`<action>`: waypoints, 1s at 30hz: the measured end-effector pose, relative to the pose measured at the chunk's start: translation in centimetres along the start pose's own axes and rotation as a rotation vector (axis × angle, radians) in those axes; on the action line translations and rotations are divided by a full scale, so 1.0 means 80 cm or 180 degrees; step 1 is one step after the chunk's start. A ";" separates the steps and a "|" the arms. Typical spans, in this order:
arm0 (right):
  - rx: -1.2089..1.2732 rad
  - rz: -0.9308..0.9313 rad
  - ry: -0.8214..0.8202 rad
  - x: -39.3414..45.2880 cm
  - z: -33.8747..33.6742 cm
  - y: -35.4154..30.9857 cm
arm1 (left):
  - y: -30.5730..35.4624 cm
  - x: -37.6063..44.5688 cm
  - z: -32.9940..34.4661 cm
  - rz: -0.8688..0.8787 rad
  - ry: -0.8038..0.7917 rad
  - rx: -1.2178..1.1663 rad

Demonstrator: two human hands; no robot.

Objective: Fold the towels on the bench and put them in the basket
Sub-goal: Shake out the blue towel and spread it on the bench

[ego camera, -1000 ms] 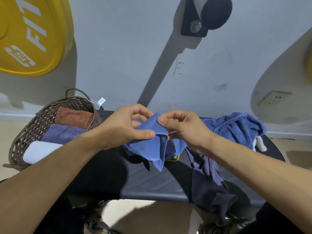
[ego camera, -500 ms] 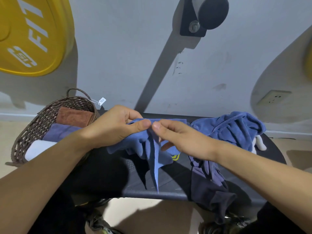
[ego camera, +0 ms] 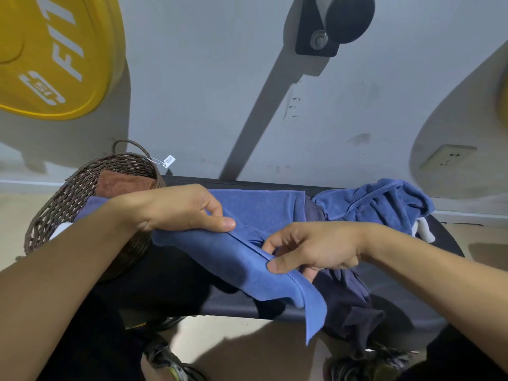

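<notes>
A blue towel [ego camera: 242, 259] is spread half open above the dark bench [ego camera: 236, 306], one corner hanging past the front edge. My left hand [ego camera: 181, 210] pinches its upper left edge between thumb and fingers. Further right, my right hand [ego camera: 310, 248] pinches the hem near the towel's middle. A crumpled blue towel [ego camera: 384, 202] lies at the bench's back right, and a dark navy towel [ego camera: 351, 306] drapes over the front edge under my right wrist. The woven brown basket [ego camera: 68, 202] stands at the left end, holding folded brown, purple and white towels.
A yellow weight plate [ego camera: 52, 53] leans on the grey wall at upper left. A black padded roller on a bracket [ego camera: 335, 20] juts out above the bench. A wall socket [ego camera: 448, 158] sits at right. My shoes show on the floor below the bench.
The bunched blue towel has been pulled open and wider. My hands have slid apart along its edge, the left staying up left, the right moving down and right.
</notes>
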State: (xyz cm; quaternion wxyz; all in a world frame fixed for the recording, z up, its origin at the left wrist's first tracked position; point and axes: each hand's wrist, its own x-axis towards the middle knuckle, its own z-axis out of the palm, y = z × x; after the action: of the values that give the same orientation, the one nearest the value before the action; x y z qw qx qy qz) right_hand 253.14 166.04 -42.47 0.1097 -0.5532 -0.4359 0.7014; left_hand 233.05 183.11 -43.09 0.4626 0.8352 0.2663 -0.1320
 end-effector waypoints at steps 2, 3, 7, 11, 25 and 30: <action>0.0014 0.0129 0.0020 -0.002 -0.006 0.002 | -0.005 0.001 -0.003 -0.0088 -0.0249 0.0009; 0.0002 0.0148 0.0100 -0.002 -0.010 0.005 | -0.007 0.000 -0.005 -0.0112 -0.0411 -0.0090; 0.0067 0.0073 0.0414 -0.001 -0.027 0.009 | -0.013 -0.003 -0.013 -0.0131 -0.0890 -0.0474; -0.0007 0.0341 0.0100 -0.012 -0.052 0.012 | -0.011 0.011 -0.008 -0.0277 -0.0103 -0.1150; 0.0764 -0.0363 0.1464 0.005 -0.082 0.040 | -0.033 0.069 0.017 -0.0619 0.2303 -0.2221; 0.1690 -0.1077 0.1957 0.028 -0.077 0.036 | -0.044 0.080 0.038 -0.0905 0.1723 -0.1684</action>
State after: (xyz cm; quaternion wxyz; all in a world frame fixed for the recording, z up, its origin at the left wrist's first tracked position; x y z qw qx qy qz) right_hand 258.64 168.78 -46.12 0.4859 -0.6096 -0.2722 0.5641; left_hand 236.38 184.14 -50.13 0.5519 0.6467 0.5162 0.1031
